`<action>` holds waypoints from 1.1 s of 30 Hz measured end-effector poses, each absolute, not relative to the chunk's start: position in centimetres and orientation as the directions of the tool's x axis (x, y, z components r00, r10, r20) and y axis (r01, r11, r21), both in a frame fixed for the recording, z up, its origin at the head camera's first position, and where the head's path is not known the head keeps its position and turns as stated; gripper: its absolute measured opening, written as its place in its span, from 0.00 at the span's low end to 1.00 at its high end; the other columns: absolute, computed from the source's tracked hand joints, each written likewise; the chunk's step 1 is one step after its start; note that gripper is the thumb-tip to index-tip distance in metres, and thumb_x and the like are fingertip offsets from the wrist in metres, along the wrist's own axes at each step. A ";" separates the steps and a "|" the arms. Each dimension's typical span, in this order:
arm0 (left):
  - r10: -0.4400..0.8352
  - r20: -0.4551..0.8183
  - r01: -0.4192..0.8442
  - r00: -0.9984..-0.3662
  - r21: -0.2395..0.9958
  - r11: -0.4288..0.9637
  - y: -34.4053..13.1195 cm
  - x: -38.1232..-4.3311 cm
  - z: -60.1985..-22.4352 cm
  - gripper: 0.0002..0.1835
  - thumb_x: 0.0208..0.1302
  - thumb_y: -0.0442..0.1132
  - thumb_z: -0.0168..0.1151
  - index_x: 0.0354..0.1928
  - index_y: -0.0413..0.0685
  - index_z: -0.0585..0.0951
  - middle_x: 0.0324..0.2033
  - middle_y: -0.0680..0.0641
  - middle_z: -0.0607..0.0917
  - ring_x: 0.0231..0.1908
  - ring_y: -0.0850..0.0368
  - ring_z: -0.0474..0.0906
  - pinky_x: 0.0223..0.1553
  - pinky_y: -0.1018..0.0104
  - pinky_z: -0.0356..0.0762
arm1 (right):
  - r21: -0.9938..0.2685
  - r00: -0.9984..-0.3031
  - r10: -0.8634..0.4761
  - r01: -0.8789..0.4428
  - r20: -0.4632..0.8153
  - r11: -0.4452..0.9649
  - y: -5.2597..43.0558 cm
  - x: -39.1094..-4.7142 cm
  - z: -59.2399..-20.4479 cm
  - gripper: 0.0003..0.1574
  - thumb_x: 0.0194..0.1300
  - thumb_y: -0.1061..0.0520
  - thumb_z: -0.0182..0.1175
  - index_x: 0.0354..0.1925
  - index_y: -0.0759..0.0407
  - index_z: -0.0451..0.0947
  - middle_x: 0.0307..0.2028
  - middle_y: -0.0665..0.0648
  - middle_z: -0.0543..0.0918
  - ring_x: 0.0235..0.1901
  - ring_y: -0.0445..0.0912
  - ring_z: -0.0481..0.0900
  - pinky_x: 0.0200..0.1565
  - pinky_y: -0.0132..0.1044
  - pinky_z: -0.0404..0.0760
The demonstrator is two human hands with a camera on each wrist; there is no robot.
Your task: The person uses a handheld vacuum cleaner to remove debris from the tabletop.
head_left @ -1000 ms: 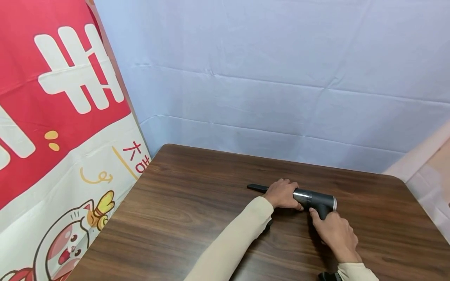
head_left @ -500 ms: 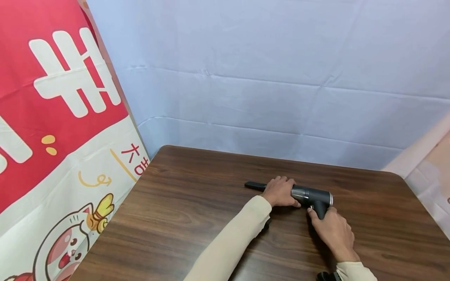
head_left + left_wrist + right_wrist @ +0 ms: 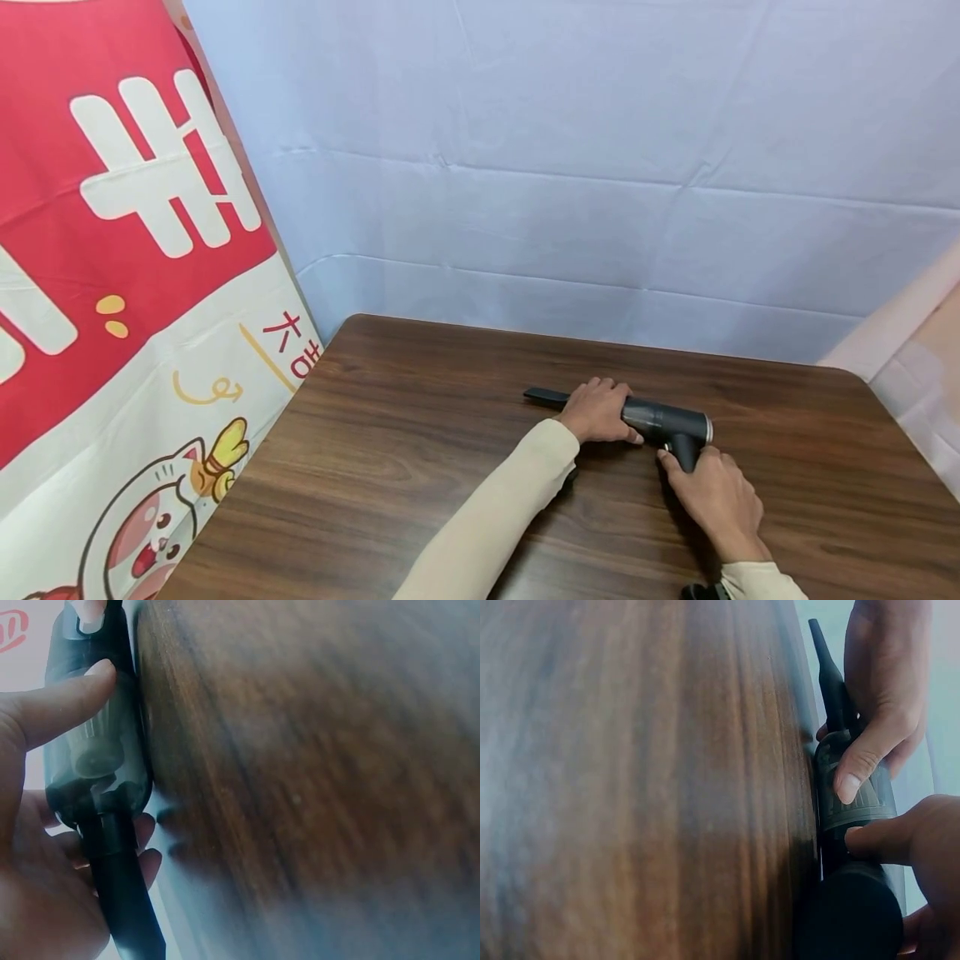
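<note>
A black handheld vacuum cleaner [image 3: 686,424] lies sideways over the table, its handle toward the person. Its clear dust cup [image 3: 112,769] shows a pale filter inside, and a slim black crevice nozzle [image 3: 545,397] points left. My left hand [image 3: 596,412] grips the vacuum from above around the cup and nozzle base, thumb on the near side of the cup. My right hand [image 3: 717,498] holds the handle, with the thumb [image 3: 870,841] pressed at the body just behind the cup. The right palm side is hidden.
The brown wood-grain table [image 3: 375,467] reaches back to a pale cloth backdrop [image 3: 525,200]. On the left hangs a red and white printed banner [image 3: 150,275] alongside the table's edge.
Both hands keep their hold on the vacuum, which stays almost in place. The bright reflection on its clear cup has dimmed, and the head view has shifted slightly.
</note>
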State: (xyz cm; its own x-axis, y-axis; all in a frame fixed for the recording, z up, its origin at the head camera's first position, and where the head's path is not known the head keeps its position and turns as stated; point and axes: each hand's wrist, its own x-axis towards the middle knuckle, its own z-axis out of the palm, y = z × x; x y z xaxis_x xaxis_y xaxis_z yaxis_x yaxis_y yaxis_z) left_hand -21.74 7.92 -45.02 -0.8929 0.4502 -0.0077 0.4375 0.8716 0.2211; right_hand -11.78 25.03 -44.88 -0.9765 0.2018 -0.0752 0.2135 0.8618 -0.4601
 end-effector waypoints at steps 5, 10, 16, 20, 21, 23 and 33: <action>0.454 -0.014 0.437 -0.891 0.244 0.866 7.5 -21.7 -45.0 0.40 0.59 0.68 0.68 0.71 0.65 0.71 0.67 0.57 0.73 0.65 0.59 0.69 0.65 0.63 0.66 | -0.464 -0.976 0.198 0.215 -0.086 0.859 25.0 -11.9 -45.2 0.46 0.70 0.30 0.55 0.43 0.77 0.70 0.30 0.68 0.72 0.24 0.58 0.74 0.22 0.49 0.71; 0.454 -0.012 0.434 -0.891 0.271 0.859 6.5 -21.9 -45.2 0.39 0.59 0.70 0.67 0.70 0.65 0.72 0.67 0.57 0.73 0.66 0.58 0.69 0.67 0.62 0.65 | -0.460 -0.978 0.173 0.208 -0.118 0.863 25.5 -11.8 -45.3 0.55 0.70 0.25 0.51 0.50 0.80 0.69 0.33 0.70 0.73 0.26 0.60 0.74 0.24 0.52 0.72; 0.472 0.042 0.465 -0.881 0.262 0.846 4.5 -22.3 -44.7 0.38 0.63 0.74 0.57 0.67 0.62 0.75 0.64 0.55 0.76 0.64 0.56 0.71 0.66 0.59 0.67 | -0.455 -0.973 0.206 0.229 -0.100 0.861 26.6 -11.6 -44.7 0.61 0.69 0.20 0.44 0.60 0.78 0.69 0.46 0.77 0.75 0.40 0.71 0.77 0.32 0.61 0.73; 0.458 0.090 0.466 -0.884 0.236 0.853 2.6 -22.5 -44.2 0.41 0.66 0.77 0.48 0.69 0.57 0.74 0.64 0.51 0.75 0.65 0.52 0.70 0.67 0.55 0.66 | -0.460 -0.959 0.268 0.280 -0.092 0.842 27.2 -11.7 -44.3 0.62 0.68 0.19 0.42 0.62 0.77 0.69 0.50 0.78 0.72 0.46 0.74 0.74 0.35 0.63 0.72; 0.451 0.100 0.462 -0.887 0.232 0.856 2.0 -22.5 -44.2 0.42 0.66 0.77 0.47 0.70 0.57 0.73 0.65 0.50 0.75 0.66 0.51 0.69 0.67 0.55 0.65 | -0.459 -0.956 0.278 0.287 -0.089 0.841 27.3 -11.7 -44.3 0.63 0.69 0.19 0.41 0.62 0.77 0.68 0.51 0.79 0.71 0.48 0.75 0.73 0.36 0.64 0.72; 0.435 0.121 0.452 -0.892 0.236 0.860 0.8 -22.7 -44.0 0.44 0.67 0.78 0.44 0.71 0.55 0.73 0.66 0.47 0.74 0.68 0.49 0.68 0.69 0.54 0.62 | -0.455 -0.957 0.280 0.283 -0.075 0.844 27.6 -11.7 -44.2 0.64 0.69 0.19 0.40 0.64 0.79 0.65 0.54 0.81 0.68 0.51 0.76 0.69 0.40 0.67 0.71; 0.316 0.143 0.344 -0.938 0.263 0.901 -5.9 -22.8 -44.7 0.48 0.69 0.78 0.39 0.78 0.52 0.63 0.76 0.43 0.61 0.78 0.43 0.48 0.75 0.48 0.42 | -0.454 -0.995 0.061 0.019 0.078 0.891 30.2 -11.9 -44.4 0.62 0.77 0.28 0.38 0.74 0.82 0.41 0.70 0.87 0.44 0.69 0.82 0.34 0.62 0.78 0.40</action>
